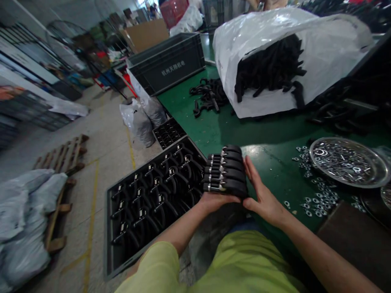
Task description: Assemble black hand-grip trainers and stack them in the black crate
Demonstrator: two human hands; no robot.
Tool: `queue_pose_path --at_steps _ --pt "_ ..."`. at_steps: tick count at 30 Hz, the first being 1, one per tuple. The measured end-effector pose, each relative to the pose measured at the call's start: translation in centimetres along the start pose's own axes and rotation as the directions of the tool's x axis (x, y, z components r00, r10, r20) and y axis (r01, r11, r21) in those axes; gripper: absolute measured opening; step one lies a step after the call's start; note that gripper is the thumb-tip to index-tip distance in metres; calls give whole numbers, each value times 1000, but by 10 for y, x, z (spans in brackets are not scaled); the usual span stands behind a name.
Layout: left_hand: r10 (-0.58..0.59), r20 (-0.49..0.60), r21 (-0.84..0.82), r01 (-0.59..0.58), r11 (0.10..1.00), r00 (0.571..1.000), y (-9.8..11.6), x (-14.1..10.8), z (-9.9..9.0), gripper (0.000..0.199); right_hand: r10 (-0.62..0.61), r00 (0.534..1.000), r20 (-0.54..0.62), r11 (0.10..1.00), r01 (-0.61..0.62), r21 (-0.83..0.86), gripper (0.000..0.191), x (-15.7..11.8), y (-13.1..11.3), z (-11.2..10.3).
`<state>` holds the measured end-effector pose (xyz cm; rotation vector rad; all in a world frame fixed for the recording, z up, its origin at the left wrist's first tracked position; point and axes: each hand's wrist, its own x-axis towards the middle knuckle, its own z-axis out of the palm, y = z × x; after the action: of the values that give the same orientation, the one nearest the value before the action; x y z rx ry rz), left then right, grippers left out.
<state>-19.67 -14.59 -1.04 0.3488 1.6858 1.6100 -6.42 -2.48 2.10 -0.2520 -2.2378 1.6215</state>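
Observation:
A row of several matching black curved parts with silver metal pins [229, 170], pressed side by side into a block, is held between my hands over the table's edge. My left hand [218, 198] grips it from below, its fingers partly hidden under the block. Along the block's right side lies my right hand [264, 199], fingers straight and thumb at the lower corner. Just left of the block stands a grey crate [108, 244] holding rows of similar black parts with metal fittings [155, 183].
On the green table [207, 134] lie a white bag [226, 49] spilling black parts, loose black pieces [210, 95], a round metal dish [314, 162] of small hardware and scattered metal pieces [319, 201]. A large grey crate [168, 67] stands at the back.

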Motion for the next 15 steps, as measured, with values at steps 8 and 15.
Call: queue_pose_path --at_steps 8,15 --pt "-268 -419 -500 26 865 867 -14 -49 -90 36 135 980 145 975 -105 -197 77 -16 22 12" --pt "-619 -155 -497 480 722 770 -12 -25 -141 47 146 984 105 975 -125 -186 75 -24 29 11"
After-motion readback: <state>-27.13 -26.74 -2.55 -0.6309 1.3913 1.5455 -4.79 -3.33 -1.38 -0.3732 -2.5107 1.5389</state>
